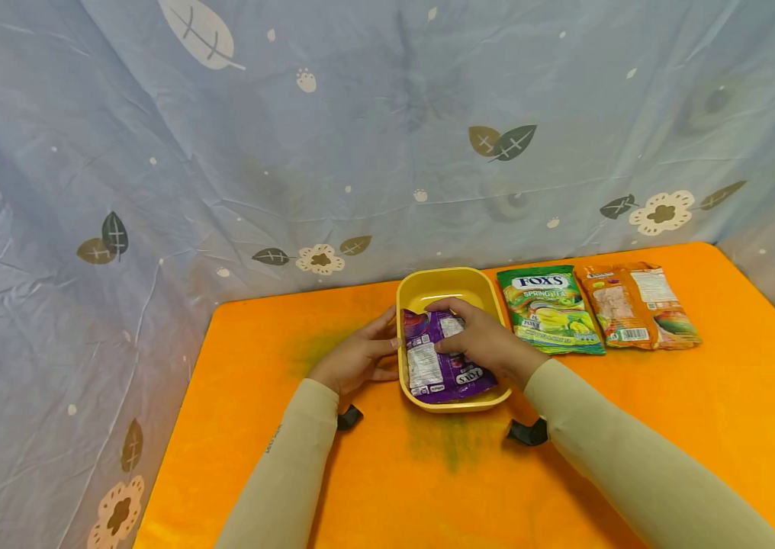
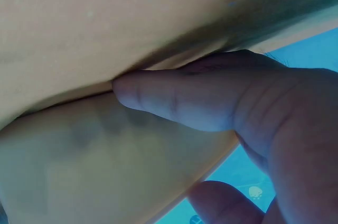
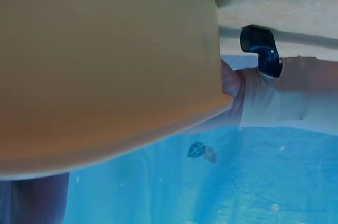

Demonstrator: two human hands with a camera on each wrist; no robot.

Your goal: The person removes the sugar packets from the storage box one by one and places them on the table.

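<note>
A yellow plastic tub [image 1: 452, 280] stands on the orange table. Inside it lies a purple FOX'S candy bag [image 1: 425, 366], its printed back facing up. My right hand [image 1: 487, 335] reaches over the tub's right rim and grips the bag between thumb and fingers; some fingertips are hidden. Against the outside of the tub's left wall rests my left hand [image 1: 360, 354], fingers fairly straight. In the left wrist view, the left thumb [image 2: 179, 97] touches the tub wall [image 2: 105, 155]. The right wrist view is mostly filled by the tub's outer wall [image 3: 105, 76].
Right of the tub lie a green FOX'S Spring Tea candy bag [image 1: 552, 313] and an orange candy bag [image 1: 638, 305], side by side. A blue-grey patterned curtain [image 1: 387, 152] hangs behind the table [image 1: 429, 488]. A black wrist mount [image 1: 528, 432] sits below the right wrist.
</note>
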